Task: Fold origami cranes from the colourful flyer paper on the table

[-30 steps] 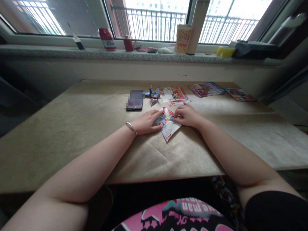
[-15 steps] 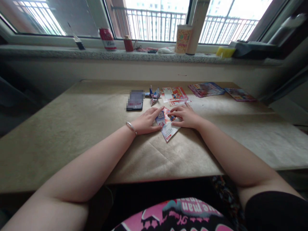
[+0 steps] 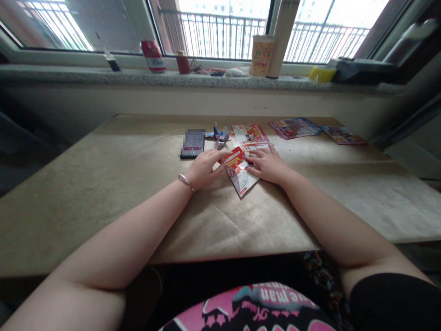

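A printed red and white paper (image 3: 243, 181), folded with one corner pointing toward me, lies on the table. My left hand (image 3: 206, 168), with a silver bracelet at its wrist, pinches the paper's left edge between thumb and fingers. Across the paper's right side rests my right hand (image 3: 268, 164), its fingers spread and fairly flat. Just beyond my left hand is a folded paper figure (image 3: 220, 134) with pointed tips. A phone (image 3: 193, 145) lies to its left. More printed sheets (image 3: 251, 134) are behind my right hand, partly covered by it.
Stacks of colourful cards (image 3: 295, 128) and another few cards (image 3: 343, 135) lie at the table's far right. On the windowsill (image 3: 206, 80) behind stand a soda can (image 3: 153, 56), a small red container (image 3: 183, 62), a patterned cup (image 3: 262, 56) and a yellow item (image 3: 322, 74).
The paper's left flap has opened out, so a red printed face shows where a purple one with a square code was. My left hand has shifted slightly left; my right stays on the paper.
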`<state>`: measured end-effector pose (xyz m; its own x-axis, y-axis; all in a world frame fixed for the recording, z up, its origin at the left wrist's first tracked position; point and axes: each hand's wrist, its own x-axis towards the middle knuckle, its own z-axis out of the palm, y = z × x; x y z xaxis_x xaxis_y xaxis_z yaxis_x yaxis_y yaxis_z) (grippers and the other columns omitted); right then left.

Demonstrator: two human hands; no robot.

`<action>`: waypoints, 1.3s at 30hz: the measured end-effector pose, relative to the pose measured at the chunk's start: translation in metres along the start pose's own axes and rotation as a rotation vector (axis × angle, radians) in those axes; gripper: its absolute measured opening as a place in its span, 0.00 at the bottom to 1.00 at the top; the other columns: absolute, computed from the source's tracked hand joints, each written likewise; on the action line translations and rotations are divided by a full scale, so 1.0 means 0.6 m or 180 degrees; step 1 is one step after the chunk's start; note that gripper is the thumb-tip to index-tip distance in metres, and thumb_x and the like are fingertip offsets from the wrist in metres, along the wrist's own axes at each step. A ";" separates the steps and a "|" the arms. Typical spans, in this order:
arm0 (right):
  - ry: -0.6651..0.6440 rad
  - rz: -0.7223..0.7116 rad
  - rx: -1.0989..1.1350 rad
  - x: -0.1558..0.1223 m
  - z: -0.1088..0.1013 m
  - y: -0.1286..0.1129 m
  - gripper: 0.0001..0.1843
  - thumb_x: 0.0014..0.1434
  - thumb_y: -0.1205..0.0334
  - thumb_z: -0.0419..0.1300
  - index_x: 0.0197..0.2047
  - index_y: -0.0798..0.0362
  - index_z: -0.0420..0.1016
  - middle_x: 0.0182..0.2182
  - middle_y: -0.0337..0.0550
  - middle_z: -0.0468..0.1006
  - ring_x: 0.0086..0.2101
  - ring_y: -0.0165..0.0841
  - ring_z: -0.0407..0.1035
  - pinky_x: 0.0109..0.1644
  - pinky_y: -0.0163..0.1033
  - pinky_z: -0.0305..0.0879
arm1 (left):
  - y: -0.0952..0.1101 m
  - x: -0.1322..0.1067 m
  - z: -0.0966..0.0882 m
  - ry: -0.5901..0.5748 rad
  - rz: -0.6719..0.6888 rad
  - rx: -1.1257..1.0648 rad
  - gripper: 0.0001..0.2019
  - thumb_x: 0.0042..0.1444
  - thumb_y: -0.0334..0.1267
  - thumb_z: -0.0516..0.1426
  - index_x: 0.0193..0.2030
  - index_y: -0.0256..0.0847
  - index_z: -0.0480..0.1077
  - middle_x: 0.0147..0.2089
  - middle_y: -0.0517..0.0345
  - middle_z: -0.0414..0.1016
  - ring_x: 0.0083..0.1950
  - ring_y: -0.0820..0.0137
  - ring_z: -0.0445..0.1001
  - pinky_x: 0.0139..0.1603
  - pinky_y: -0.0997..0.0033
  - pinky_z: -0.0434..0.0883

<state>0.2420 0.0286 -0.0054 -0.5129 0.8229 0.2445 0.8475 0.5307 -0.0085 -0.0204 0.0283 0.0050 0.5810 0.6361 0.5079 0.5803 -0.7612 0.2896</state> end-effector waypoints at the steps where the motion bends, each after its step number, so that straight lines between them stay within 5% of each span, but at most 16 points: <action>1: 0.0001 -0.0004 0.0025 0.000 0.001 0.000 0.25 0.63 0.46 0.53 0.60 0.46 0.72 0.61 0.50 0.68 0.60 0.53 0.60 0.67 0.69 0.36 | -0.001 0.001 0.000 0.0015 -0.0011 0.0147 0.17 0.64 0.41 0.49 0.53 0.40 0.72 0.40 0.52 0.77 0.43 0.65 0.73 0.50 0.61 0.69; 5: -0.0055 0.0027 0.0048 0.001 0.001 0.002 0.26 0.64 0.47 0.51 0.61 0.47 0.71 0.61 0.51 0.69 0.60 0.53 0.60 0.66 0.67 0.43 | -0.004 0.003 0.000 -0.0148 0.0158 0.0609 0.19 0.66 0.43 0.47 0.42 0.41 0.78 0.35 0.51 0.78 0.39 0.65 0.73 0.49 0.59 0.68; 15: 0.0038 0.0055 0.0130 0.004 0.005 0.012 0.27 0.65 0.51 0.52 0.65 0.50 0.66 0.62 0.54 0.67 0.58 0.51 0.61 0.62 0.60 0.55 | 0.001 0.000 -0.001 -0.1005 0.0449 0.0409 0.17 0.65 0.42 0.49 0.54 0.46 0.74 0.55 0.53 0.75 0.56 0.62 0.70 0.60 0.57 0.64; 21: 0.0218 -0.0366 0.0690 0.007 0.005 0.024 0.19 0.63 0.60 0.54 0.55 0.49 0.76 0.54 0.48 0.75 0.53 0.42 0.68 0.59 0.50 0.62 | -0.001 -0.001 -0.006 -0.1160 0.0393 0.0583 0.20 0.65 0.44 0.49 0.59 0.44 0.71 0.60 0.51 0.72 0.60 0.61 0.69 0.61 0.58 0.65; 26: -0.0032 -0.0811 0.1138 0.006 -0.008 0.034 0.14 0.58 0.61 0.58 0.47 0.51 0.80 0.49 0.47 0.79 0.50 0.38 0.72 0.58 0.46 0.65 | 0.001 -0.001 -0.016 -0.1280 0.0445 0.0811 0.21 0.64 0.48 0.50 0.59 0.44 0.71 0.61 0.52 0.71 0.60 0.60 0.70 0.62 0.58 0.65; 32: -0.0170 -0.0672 0.1280 -0.001 -0.010 0.037 0.25 0.57 0.56 0.61 0.58 0.47 0.73 0.59 0.46 0.72 0.58 0.40 0.66 0.63 0.50 0.60 | 0.000 -0.002 -0.023 -0.1297 0.0501 0.0846 0.23 0.64 0.52 0.50 0.60 0.44 0.70 0.62 0.53 0.71 0.61 0.60 0.69 0.61 0.60 0.66; 39: 0.0067 -0.0741 0.1220 0.002 -0.006 0.030 0.25 0.57 0.60 0.60 0.59 0.49 0.73 0.57 0.47 0.74 0.56 0.40 0.68 0.62 0.49 0.62 | -0.017 -0.001 -0.027 -0.1195 0.0468 0.1005 0.19 0.68 0.47 0.46 0.51 0.47 0.76 0.54 0.59 0.78 0.53 0.67 0.75 0.55 0.65 0.67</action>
<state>0.2572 0.0384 -0.0015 -0.6776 0.6706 0.3019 0.5959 0.7413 -0.3088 -0.0362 0.0337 0.0151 0.8008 0.5708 0.1817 0.5874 -0.8076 -0.0518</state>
